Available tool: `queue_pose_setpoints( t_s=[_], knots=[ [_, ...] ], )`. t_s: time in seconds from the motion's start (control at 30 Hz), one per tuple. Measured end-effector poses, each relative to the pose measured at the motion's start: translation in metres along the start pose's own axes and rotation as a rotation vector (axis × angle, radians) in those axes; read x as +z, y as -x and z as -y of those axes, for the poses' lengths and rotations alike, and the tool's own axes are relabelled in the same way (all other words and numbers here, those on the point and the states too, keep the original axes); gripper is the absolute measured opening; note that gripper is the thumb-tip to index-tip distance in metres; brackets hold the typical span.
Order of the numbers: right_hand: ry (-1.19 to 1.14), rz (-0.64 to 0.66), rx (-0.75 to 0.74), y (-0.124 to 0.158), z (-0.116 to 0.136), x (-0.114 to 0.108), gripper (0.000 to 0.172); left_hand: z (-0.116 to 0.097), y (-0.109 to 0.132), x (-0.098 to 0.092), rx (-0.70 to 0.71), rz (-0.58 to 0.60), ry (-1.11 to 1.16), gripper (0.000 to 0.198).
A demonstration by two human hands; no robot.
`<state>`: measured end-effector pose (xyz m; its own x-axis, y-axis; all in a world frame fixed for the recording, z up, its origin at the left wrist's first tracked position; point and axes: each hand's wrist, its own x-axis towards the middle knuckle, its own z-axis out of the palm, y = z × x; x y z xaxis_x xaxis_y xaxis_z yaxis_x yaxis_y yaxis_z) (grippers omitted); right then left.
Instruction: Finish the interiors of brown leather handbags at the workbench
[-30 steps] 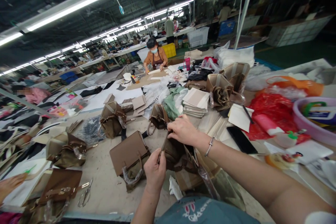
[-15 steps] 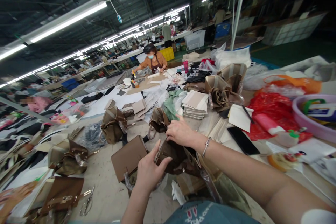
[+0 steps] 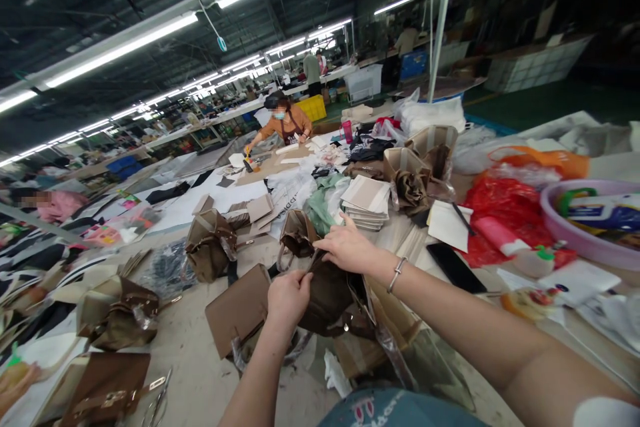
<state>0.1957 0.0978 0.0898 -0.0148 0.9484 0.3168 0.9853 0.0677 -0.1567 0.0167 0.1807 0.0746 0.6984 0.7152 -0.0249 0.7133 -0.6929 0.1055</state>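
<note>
A dark brown leather handbag (image 3: 330, 297) lies in front of me on the worktable (image 3: 200, 373). My left hand (image 3: 287, 297) is closed, pinching the bag's near left edge. My right hand (image 3: 347, 248) rests curled on the bag's top edge, gripping it; a thin metal bracelet sits on that wrist. A tan flap-front bag (image 3: 240, 310) lies just left of my left hand. Clear plastic wrap (image 3: 410, 353) trails under the bag toward me.
Several more brown bags (image 3: 213, 243) lie across the table, scissors (image 3: 155, 403) at the near left. A stack of beige sheets (image 3: 367, 200), a black phone (image 3: 453, 265), red plastic (image 3: 505, 213) and a pink basin (image 3: 590, 240) sit to the right. A person in a mask (image 3: 283, 121) works at the far end.
My left hand held a thin tool, then opened and lost it from view, and now pinches the bag's edge. The right hand stays on the bag's top. The view shifted slightly.
</note>
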Motion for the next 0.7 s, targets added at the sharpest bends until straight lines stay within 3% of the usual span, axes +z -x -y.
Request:
queue_pose_setpoints(
  t_s=[0.13,0.4,0.5,0.6,0.7],
  knots=[
    [0.005,-0.009,0.034,-0.006,0.005,0.005,0.014,0.000,0.001,0.001,-0.018,-0.005,-0.013,0.034],
    [0.017,0.046,0.082,-0.014,0.006,0.008,0.014,-0.003,0.000,-0.002,0.011,0.044,-0.057,0.033],
    [0.019,0.036,0.087,-0.015,0.005,0.010,0.013,-0.005,-0.004,-0.009,0.027,0.092,0.010,0.028],
    [0.024,0.020,0.088,-0.016,0.006,0.010,0.013,-0.007,-0.014,-0.015,0.059,0.100,0.125,0.046],
    [0.027,0.026,0.091,-0.015,0.007,0.008,0.013,-0.009,-0.028,-0.014,0.109,0.066,0.186,0.033]
  ],
)
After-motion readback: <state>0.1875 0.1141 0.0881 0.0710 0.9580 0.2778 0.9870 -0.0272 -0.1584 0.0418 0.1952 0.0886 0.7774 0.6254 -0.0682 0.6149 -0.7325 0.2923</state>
